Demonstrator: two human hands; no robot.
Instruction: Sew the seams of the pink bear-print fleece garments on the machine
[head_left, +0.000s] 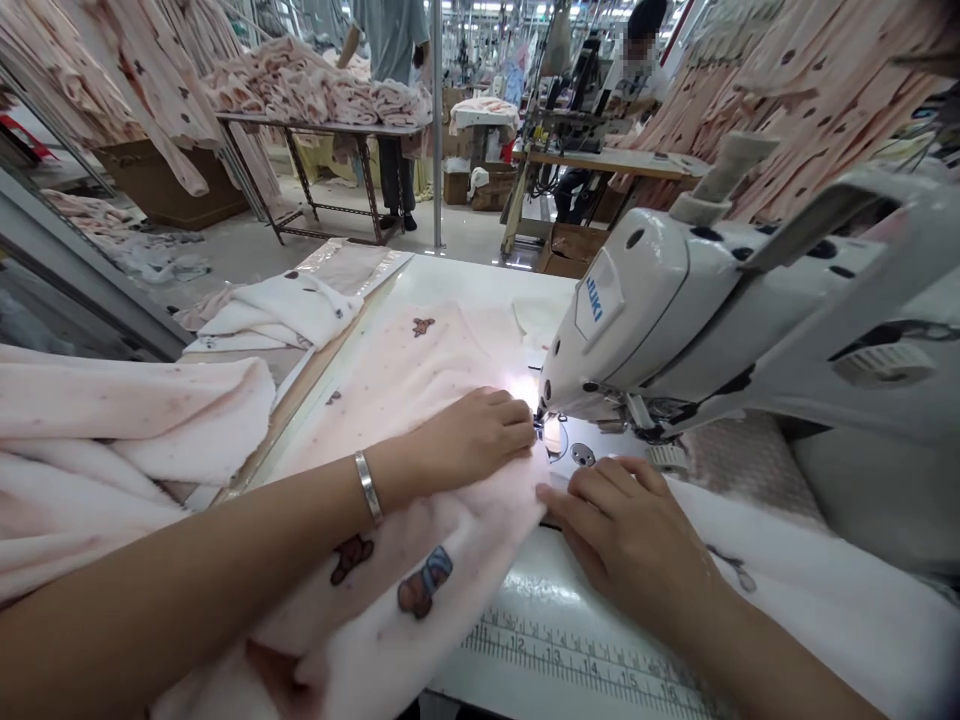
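A pale pink fleece piece (420, 400) with small bear prints lies spread on the white sewing table (555, 620). My left hand (469, 435), a silver bangle on its wrist, lies flat on the fleece with the fingers together, fingertips just left of the needle (541, 425). My right hand (622, 525) rests palm down on the fleece edge in front of the presser foot, fingers stretched toward the left. A white sewing machine (675, 300) stands over the needle area, its lamp lighting the cloth.
Folded fleece pieces (285, 305) lie at the table's far left and a thick pile (112, 440) fills the left side. A printed ruler (570, 660) runs along the front edge. Beyond, a person (394, 60) stands at a table stacked with pink cloth (315, 90), and garments hang on both sides.
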